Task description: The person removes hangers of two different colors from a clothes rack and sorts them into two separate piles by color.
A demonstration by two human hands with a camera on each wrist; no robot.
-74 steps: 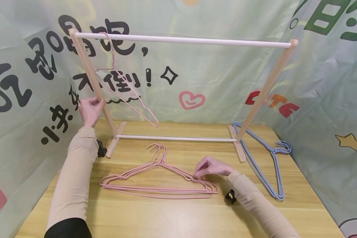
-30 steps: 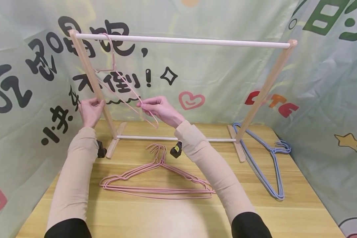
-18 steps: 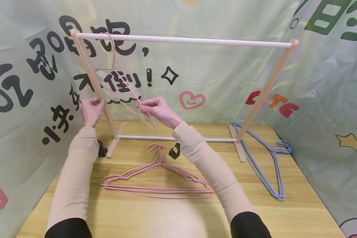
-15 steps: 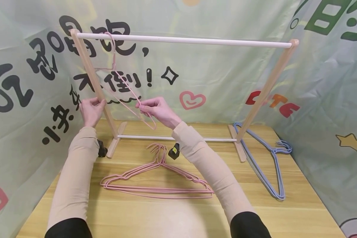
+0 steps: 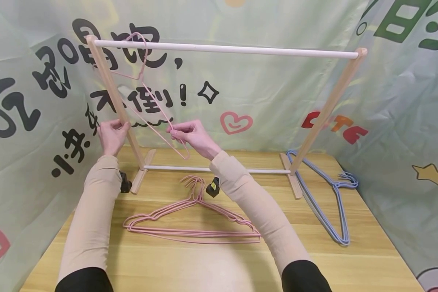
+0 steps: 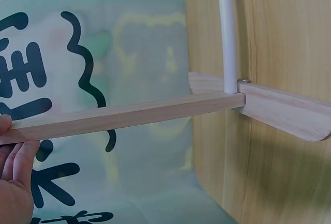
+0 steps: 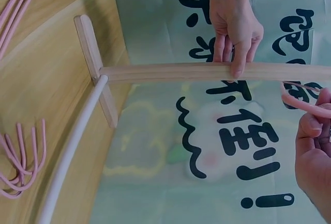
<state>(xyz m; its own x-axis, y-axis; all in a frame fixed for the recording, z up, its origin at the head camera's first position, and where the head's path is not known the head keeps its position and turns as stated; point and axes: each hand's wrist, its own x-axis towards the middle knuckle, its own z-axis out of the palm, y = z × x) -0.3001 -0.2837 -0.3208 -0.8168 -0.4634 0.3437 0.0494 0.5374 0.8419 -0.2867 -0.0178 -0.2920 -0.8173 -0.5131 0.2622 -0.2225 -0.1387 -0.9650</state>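
Note:
My left hand (image 5: pixel 112 137) grips the left post (image 5: pixel 110 86) of a small wooden rack; the left wrist view shows fingertips (image 6: pixel 23 164) around the post's edges. With thumb and fingers, my right hand (image 5: pixel 197 138) pinches a pink clothes hanger (image 5: pixel 156 102) near its lower right corner. The hanger slants across the rack's left end, and its hook arches above the white top rod (image 5: pixel 241 50). In the right wrist view, the hanger (image 7: pixel 300 105) lies between the right hand's fingers, beside the post. Several pink hangers (image 5: pixel 190 232) lie stacked on the table below, hooks towards the rack.
Blue hangers (image 5: pixel 341 215) lie in a bundle by the rack's right foot (image 5: pixel 295 186). A white lower bar (image 5: pixel 219 169) joins the two feet close over the wooden table (image 5: pixel 149 267). Printed cloth (image 5: pixel 270 89) stands behind and along both sides.
My right hand has left the pink stack, moved up and left, and pinched the hanging pink hanger. Its hook has since risen off the rod. My left hand stays on the post.

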